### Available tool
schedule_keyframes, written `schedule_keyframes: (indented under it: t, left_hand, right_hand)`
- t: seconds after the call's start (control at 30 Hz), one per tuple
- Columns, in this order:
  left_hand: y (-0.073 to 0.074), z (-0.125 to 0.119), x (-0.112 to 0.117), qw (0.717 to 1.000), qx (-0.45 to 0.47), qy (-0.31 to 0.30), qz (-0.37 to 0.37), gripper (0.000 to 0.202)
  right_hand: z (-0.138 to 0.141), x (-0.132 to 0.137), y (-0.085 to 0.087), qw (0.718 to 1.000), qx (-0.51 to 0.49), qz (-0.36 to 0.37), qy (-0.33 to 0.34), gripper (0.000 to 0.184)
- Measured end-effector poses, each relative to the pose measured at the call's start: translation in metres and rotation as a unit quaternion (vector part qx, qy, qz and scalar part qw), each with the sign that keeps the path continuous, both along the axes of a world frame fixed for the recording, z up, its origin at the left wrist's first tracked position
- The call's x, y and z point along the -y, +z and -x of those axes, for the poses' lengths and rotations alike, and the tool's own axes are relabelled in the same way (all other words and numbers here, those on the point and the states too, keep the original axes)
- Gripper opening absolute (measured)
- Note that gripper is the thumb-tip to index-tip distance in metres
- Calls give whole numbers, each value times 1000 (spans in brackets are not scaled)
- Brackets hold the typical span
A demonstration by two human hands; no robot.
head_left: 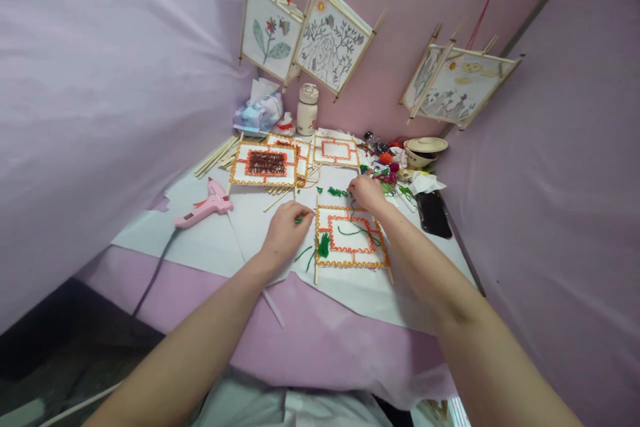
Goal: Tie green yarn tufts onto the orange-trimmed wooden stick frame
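Note:
A white panel edged in orange cord [351, 237] lies on the white paper in front of me, with green yarn strands [359, 231] across it and a green tassel [323, 245] at its left side. My left hand [285, 230] rests just left of the panel, fingers curled around a bit of green yarn [299, 219]. My right hand [367, 192] reaches to the panel's far edge, fingers bent down onto green yarn pieces [338, 192] there.
A pink glue gun [204, 208] lies at left, its cord running off the table. Finished panels [265, 164], wooden sticks [216, 156], a white bottle [307, 109], yarn scraps, a bowl [424, 150] and a black phone [433, 213] sit behind. Decorated frames [330, 41] hang on the wall.

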State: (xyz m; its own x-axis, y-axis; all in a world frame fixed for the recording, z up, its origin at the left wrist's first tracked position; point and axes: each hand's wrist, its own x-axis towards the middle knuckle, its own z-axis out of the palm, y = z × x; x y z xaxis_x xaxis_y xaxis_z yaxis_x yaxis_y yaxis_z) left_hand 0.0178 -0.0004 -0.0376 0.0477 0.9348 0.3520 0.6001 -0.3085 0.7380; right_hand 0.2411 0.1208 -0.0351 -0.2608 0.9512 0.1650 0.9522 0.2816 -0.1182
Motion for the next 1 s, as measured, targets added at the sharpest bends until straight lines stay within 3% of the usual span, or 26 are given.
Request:
schedule_keyframes:
  t: [0.17, 0.27, 0.37, 0.5, 0.6, 0.7, 0.77, 0.83, 0.9, 0.93, 1.0]
  left_hand:
    - [0, 3, -3, 1000, -1, 10, 0, 15]
    - [1, 7, -4, 1000, 0, 19, 2, 17]
    - [3, 13, -6, 1000, -22, 9, 6, 16]
    - [10, 25, -5, 990, -103, -67, 74, 12]
    - [15, 32, -3, 973, -150, -120, 128, 11]
    - [20, 38, -2, 966, -165, -138, 146, 10]
    - [24, 44, -3, 978, -144, -85, 121, 10]
    - [27, 52, -6, 992, -108, 35, 52, 13]
    - [28, 60, -9, 986, -87, 143, -17, 15]
    - [28, 63, -11, 982, -88, 163, -30, 15]
    - [24, 67, -14, 986, -109, 125, -9, 12]
  right_hand:
    - [-5, 2, -4, 999, -38, -26, 1, 30]
    - [-12, 16, 0, 995, -82, -50, -8, 31]
    - [-12, 47, 5, 977, -197, -81, 3, 24]
    - [1, 103, 8, 950, -301, -51, 71, 16]
    - [15, 133, 3, 943, -314, -26, 110, 15]
    - [22, 145, -5, 951, -280, -26, 127, 16]
    - [22, 147, -9, 958, -253, -44, 126, 15]
    - [21, 147, -12, 963, -232, -69, 118, 15]
    - [19, 147, -14, 966, -219, -87, 111, 14]
    - [18, 148, -14, 966, -214, -93, 111, 14]
    - [17, 148, -15, 966, -209, -99, 114, 13]
